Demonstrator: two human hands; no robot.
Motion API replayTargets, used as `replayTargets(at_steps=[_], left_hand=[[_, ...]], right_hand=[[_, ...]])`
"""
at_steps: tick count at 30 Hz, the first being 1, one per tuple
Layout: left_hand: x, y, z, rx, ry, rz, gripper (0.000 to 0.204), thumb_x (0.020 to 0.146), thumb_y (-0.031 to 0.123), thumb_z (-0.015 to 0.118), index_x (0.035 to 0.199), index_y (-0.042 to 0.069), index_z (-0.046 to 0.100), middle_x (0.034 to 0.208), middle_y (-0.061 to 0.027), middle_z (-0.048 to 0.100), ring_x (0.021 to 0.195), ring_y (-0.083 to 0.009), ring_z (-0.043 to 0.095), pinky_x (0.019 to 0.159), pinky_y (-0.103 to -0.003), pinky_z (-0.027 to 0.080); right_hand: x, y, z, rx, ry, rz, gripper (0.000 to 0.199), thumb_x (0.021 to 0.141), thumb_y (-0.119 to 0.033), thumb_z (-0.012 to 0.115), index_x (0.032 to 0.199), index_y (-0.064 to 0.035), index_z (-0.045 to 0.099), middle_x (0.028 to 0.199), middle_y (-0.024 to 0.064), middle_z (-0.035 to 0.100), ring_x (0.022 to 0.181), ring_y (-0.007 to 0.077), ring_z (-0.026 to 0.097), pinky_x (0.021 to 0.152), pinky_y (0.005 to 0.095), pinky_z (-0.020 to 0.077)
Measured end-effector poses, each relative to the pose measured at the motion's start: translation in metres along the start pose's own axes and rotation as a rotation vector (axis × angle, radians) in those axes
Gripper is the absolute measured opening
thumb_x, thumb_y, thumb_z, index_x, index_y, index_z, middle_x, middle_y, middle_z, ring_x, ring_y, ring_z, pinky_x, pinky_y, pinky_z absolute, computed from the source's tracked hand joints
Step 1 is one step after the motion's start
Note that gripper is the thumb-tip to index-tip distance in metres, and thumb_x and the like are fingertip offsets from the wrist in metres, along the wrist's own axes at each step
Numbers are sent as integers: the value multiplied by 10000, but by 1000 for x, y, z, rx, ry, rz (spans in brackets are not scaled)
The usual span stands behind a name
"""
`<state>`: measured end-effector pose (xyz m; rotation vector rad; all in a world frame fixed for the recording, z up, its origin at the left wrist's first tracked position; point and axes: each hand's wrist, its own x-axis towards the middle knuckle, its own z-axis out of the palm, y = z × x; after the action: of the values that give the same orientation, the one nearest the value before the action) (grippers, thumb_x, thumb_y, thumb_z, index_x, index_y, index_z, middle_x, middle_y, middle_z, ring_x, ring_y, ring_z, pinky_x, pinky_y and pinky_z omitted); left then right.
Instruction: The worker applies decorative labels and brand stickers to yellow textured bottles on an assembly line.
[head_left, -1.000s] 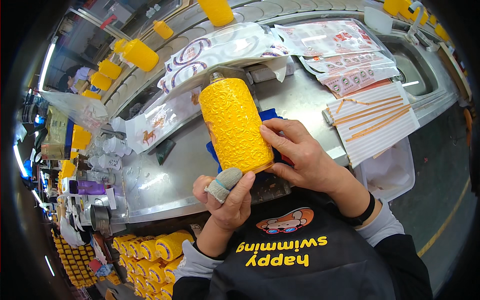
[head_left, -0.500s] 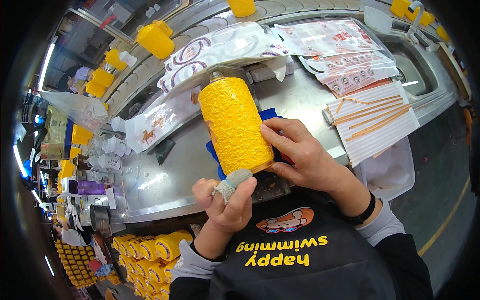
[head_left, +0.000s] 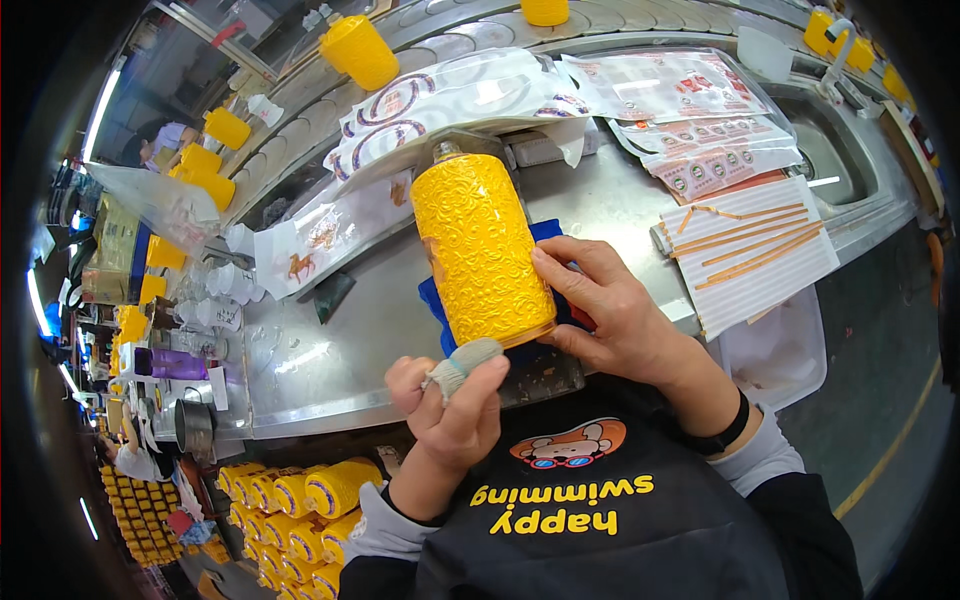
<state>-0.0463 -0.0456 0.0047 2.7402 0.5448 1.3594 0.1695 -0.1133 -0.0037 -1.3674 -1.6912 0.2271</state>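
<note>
A yellow bottle with raised scrollwork lies on its side in front of me, its neck pointing away and its base toward me. My right hand grips its right side near the base, thumb and fingers against the edge. Close to the base, my left hand is curled around a grey knitted cloth with a teal band. Whether a finger is inside the cloth I cannot tell. The cloth's rounded end is by the bottle's bottom rim. Blue cloth shows beneath the bottle.
Printed decal sheets cover the back of the metal table. Gold strips lie on a white sheet at right, beside a sink. Yellow bottles stand on a conveyor behind; more bottles are stacked below left.
Bottles on the conveyor have shifted to the right. The whole view has moved slightly; both hands keep nearly the same places at the bottle.
</note>
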Motion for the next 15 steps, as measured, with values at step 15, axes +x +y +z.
replayTargets(at_steps=[15], left_hand=[[-15,0,-2,-121,44,-169,168,870,3,644,1013,87,670,975,-103,700,933,-264,543,831,-354,435]], right_hand=[[1,-3,0,-8,4,0,671,719,-71,762,1324,28,488,1313,213,487,1183,388,484,1012,424,425]])
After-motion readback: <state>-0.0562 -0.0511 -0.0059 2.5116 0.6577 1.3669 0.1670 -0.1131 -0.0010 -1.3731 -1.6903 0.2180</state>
